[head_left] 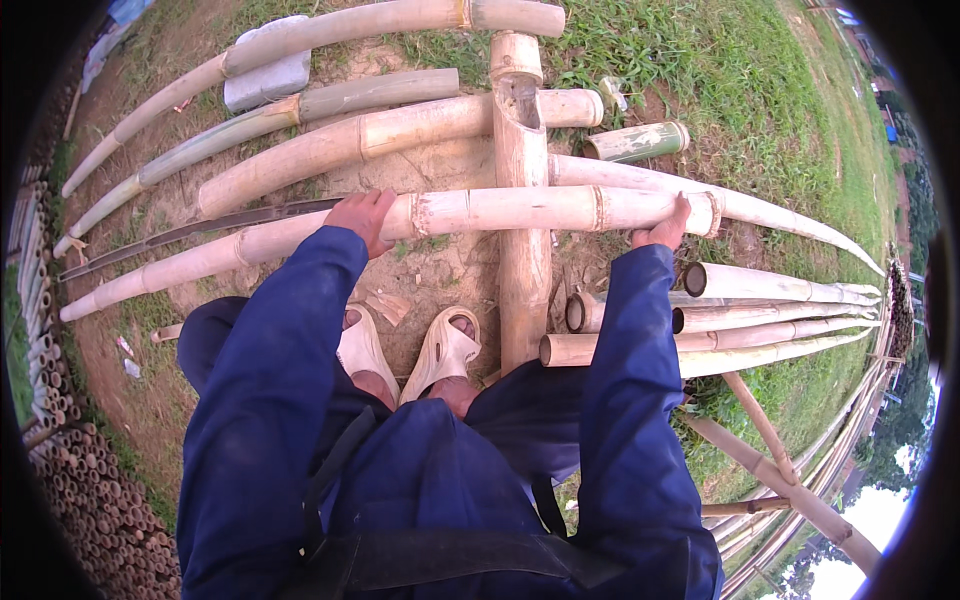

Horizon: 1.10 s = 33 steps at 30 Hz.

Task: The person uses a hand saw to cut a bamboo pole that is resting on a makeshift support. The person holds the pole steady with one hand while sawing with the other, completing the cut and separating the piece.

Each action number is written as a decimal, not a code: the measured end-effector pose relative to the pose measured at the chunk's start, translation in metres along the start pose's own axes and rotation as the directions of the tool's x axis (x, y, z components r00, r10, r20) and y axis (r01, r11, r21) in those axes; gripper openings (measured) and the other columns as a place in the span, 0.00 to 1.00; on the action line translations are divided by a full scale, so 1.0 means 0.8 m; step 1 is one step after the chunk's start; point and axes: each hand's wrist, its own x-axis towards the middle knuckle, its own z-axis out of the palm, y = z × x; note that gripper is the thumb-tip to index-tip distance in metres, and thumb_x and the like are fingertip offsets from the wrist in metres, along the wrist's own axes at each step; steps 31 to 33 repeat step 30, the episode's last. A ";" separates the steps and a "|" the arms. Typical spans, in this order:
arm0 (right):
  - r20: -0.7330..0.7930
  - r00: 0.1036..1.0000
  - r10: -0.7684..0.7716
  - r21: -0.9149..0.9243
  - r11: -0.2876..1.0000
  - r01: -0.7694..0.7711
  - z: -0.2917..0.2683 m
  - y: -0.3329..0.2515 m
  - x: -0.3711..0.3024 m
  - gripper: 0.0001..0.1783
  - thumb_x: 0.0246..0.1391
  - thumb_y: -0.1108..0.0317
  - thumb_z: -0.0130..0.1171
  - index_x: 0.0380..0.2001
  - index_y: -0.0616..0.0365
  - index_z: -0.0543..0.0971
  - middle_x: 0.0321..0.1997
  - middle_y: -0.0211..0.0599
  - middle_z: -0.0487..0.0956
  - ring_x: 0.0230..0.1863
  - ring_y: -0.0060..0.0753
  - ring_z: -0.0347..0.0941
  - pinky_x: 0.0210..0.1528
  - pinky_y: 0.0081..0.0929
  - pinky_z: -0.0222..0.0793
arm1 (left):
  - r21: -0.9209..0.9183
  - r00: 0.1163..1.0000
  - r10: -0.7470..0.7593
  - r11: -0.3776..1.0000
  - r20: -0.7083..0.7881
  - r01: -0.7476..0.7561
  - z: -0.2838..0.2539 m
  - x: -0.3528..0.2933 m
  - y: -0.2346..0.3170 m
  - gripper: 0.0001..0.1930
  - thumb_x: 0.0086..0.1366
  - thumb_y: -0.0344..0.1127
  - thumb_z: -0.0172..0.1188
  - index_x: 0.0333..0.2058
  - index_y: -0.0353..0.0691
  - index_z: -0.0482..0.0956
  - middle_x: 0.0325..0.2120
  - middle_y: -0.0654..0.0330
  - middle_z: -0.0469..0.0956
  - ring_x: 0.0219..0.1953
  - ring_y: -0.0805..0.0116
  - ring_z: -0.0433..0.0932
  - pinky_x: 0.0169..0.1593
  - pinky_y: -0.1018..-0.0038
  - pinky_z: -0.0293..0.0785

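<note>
A long pale bamboo pole (500,209) lies crosswise in front of me, over a thick bamboo post (524,290) that runs away from me along the ground. My left hand (366,217) is wrapped round the pole left of the post, fingers over its top. Near the pole's right end, my right hand (665,226) grips it, with the cut rim just beyond the fingers. The undersides of both grips are hidden. A thin dark strip (210,232) lies just beyond the pole on the left.
Further bamboo poles (375,135) lie beyond, beside a grey block (268,75). A short green bamboo piece (637,143) rests on the grass. Several poles (770,318) with open ends are at right, near a bamboo support frame (765,465). Cut bamboo is stacked (95,500) at lower left.
</note>
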 end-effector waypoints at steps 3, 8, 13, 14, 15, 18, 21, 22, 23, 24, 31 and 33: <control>-0.072 0.997 0.020 -0.108 0.994 -0.028 0.023 -0.013 -0.009 0.37 0.56 0.52 0.68 0.61 0.64 0.70 0.58 0.44 0.78 0.57 0.46 0.76 0.60 0.49 0.73 | 0.004 0.973 -0.087 0.996 0.214 0.088 -0.010 0.012 0.004 0.39 0.49 0.47 0.77 0.56 0.42 0.66 0.50 0.51 0.77 0.53 0.48 0.78 0.57 0.58 0.74; -0.085 0.996 0.028 -0.158 0.987 -0.041 0.033 -0.037 -0.052 0.39 0.56 0.51 0.68 0.62 0.67 0.70 0.57 0.45 0.78 0.54 0.45 0.78 0.56 0.45 0.75 | 0.016 0.985 -0.053 0.999 0.166 0.051 0.004 -0.002 0.001 0.39 0.49 0.46 0.77 0.56 0.43 0.66 0.52 0.52 0.76 0.55 0.49 0.77 0.58 0.59 0.74; -0.072 0.997 -0.022 -0.097 0.995 0.015 0.009 -0.009 -0.022 0.36 0.56 0.53 0.68 0.59 0.67 0.72 0.57 0.43 0.79 0.55 0.44 0.77 0.58 0.44 0.74 | -0.014 0.985 -0.051 0.998 0.166 0.054 0.001 -0.003 -0.001 0.39 0.49 0.47 0.76 0.56 0.44 0.66 0.53 0.52 0.76 0.56 0.50 0.77 0.59 0.60 0.73; -0.070 0.998 -0.004 -0.075 0.997 -0.001 0.007 -0.008 -0.023 0.36 0.56 0.53 0.68 0.59 0.67 0.72 0.57 0.43 0.79 0.54 0.43 0.77 0.58 0.43 0.74 | -0.009 0.984 -0.057 0.998 0.169 0.060 0.003 -0.003 0.000 0.39 0.49 0.47 0.76 0.56 0.43 0.66 0.53 0.52 0.76 0.56 0.50 0.77 0.59 0.60 0.73; -0.069 0.998 0.013 -0.054 0.998 -0.017 0.007 -0.007 -0.023 0.35 0.56 0.53 0.68 0.58 0.67 0.73 0.56 0.42 0.79 0.54 0.43 0.77 0.58 0.42 0.74 | -0.004 0.983 -0.063 0.998 0.173 0.064 0.003 -0.004 0.001 0.39 0.49 0.47 0.76 0.56 0.43 0.66 0.53 0.52 0.75 0.56 0.50 0.77 0.59 0.60 0.73; -0.048 0.999 -0.001 -0.045 0.999 -0.002 0.009 -0.008 -0.023 0.35 0.56 0.54 0.68 0.59 0.66 0.72 0.57 0.42 0.78 0.53 0.44 0.78 0.58 0.44 0.74 | 0.000 0.989 -0.049 0.999 0.139 0.049 0.004 -0.004 0.000 0.38 0.50 0.47 0.76 0.56 0.43 0.66 0.53 0.52 0.75 0.55 0.49 0.77 0.59 0.60 0.73; -0.057 0.996 -0.062 -0.118 0.991 0.055 0.025 -0.012 -0.028 0.36 0.56 0.53 0.67 0.59 0.67 0.71 0.57 0.44 0.78 0.56 0.47 0.77 0.60 0.48 0.74 | -0.026 0.998 -0.026 0.999 0.058 0.028 0.013 -0.006 -0.005 0.40 0.46 0.45 0.77 0.57 0.44 0.68 0.53 0.51 0.76 0.54 0.49 0.78 0.58 0.58 0.73; -0.121 0.993 -0.013 -0.145 0.989 -0.005 0.029 -0.022 -0.036 0.36 0.56 0.53 0.67 0.60 0.68 0.71 0.57 0.45 0.78 0.56 0.47 0.77 0.59 0.50 0.74 | -0.024 0.995 -0.035 0.999 0.092 0.037 0.016 -0.005 -0.007 0.40 0.47 0.46 0.77 0.57 0.44 0.68 0.54 0.51 0.76 0.54 0.49 0.77 0.58 0.58 0.73; -0.112 0.994 -0.007 -0.145 0.989 -0.010 0.030 -0.027 -0.048 0.37 0.55 0.52 0.68 0.59 0.68 0.71 0.57 0.45 0.78 0.55 0.47 0.77 0.58 0.50 0.74 | -0.020 0.991 -0.050 0.998 0.125 0.053 0.017 -0.001 -0.006 0.40 0.47 0.46 0.77 0.58 0.43 0.68 0.54 0.50 0.76 0.55 0.49 0.77 0.59 0.58 0.72; -0.105 0.994 -0.001 -0.145 0.989 -0.014 0.030 -0.032 -0.060 0.37 0.55 0.52 0.68 0.59 0.68 0.72 0.57 0.45 0.78 0.55 0.47 0.78 0.58 0.50 0.75 | -0.014 0.985 -0.064 0.998 0.159 0.067 0.017 0.002 -0.006 0.40 0.48 0.46 0.77 0.58 0.43 0.68 0.55 0.50 0.76 0.56 0.49 0.77 0.60 0.59 0.72; -0.155 0.964 -0.216 -0.274 0.947 0.168 0.053 -0.049 -0.106 0.39 0.52 0.53 0.71 0.61 0.67 0.71 0.57 0.46 0.78 0.54 0.48 0.79 0.56 0.51 0.76 | 0.039 0.980 -0.033 0.999 0.196 0.026 0.045 0.006 -0.021 0.43 0.50 0.48 0.75 0.63 0.45 0.64 0.59 0.50 0.73 0.64 0.51 0.71 0.65 0.61 0.67; -0.155 0.964 -0.216 -0.274 0.947 0.168 0.053 -0.049 -0.106 0.39 0.52 0.53 0.71 0.61 0.67 0.71 0.57 0.46 0.78 0.54 0.48 0.79 0.56 0.51 0.76 | 0.039 0.980 -0.033 0.999 0.196 0.026 0.045 0.006 -0.021 0.43 0.50 0.48 0.75 0.63 0.45 0.64 0.59 0.50 0.73 0.64 0.51 0.71 0.65 0.61 0.67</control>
